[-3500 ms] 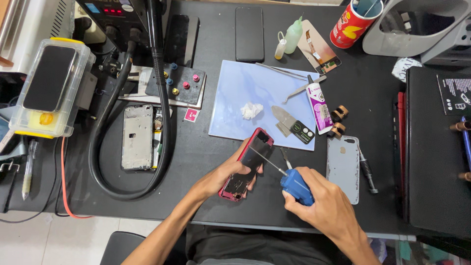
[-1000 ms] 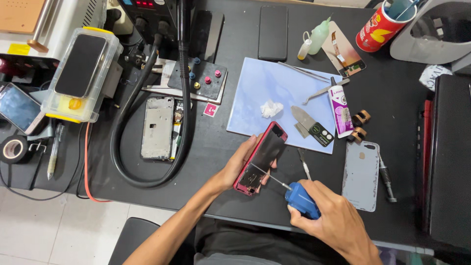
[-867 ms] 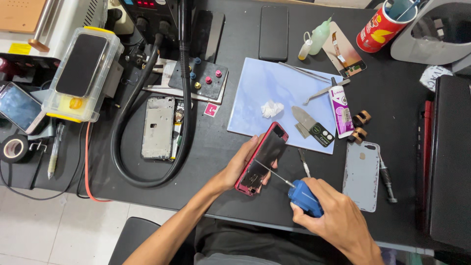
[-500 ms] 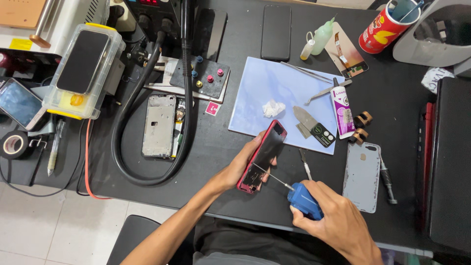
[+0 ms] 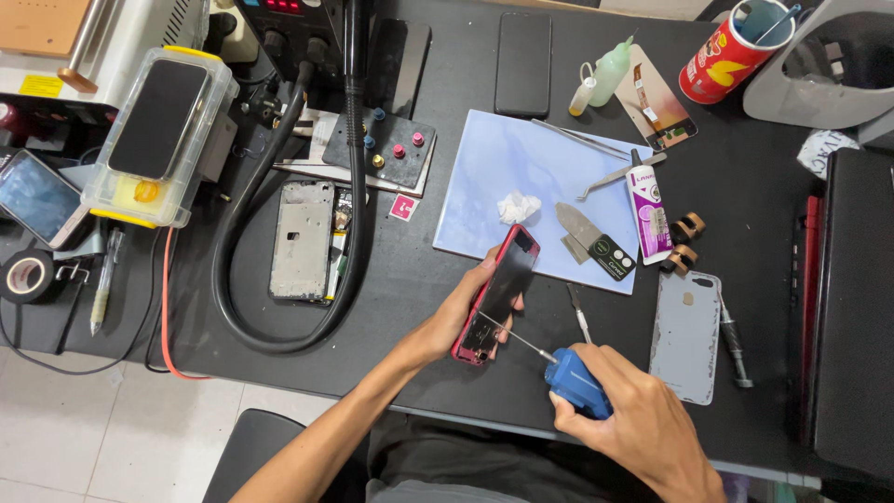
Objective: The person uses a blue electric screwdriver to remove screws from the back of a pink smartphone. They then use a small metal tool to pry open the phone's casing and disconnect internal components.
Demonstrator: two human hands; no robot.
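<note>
head view: your left hand [image 5: 463, 312] grips the red-framed phone [image 5: 496, 293], tilted at the near edge of the blue mat [image 5: 484, 172]. your right hand [image 5: 643, 428] wraps the blue screwdriver [image 5: 575, 382], tip inside. likely risk: the tip slips and gouges the board, or a screw drops off the mat.

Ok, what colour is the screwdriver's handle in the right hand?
Blue: the blue-handled screwdriver, gripped by the right hand, shows best in the head view.

one head-worn view looks steeply down from above the black workbench [image 5: 419, 279], fairly near, its far edge at the frame's top.
</note>
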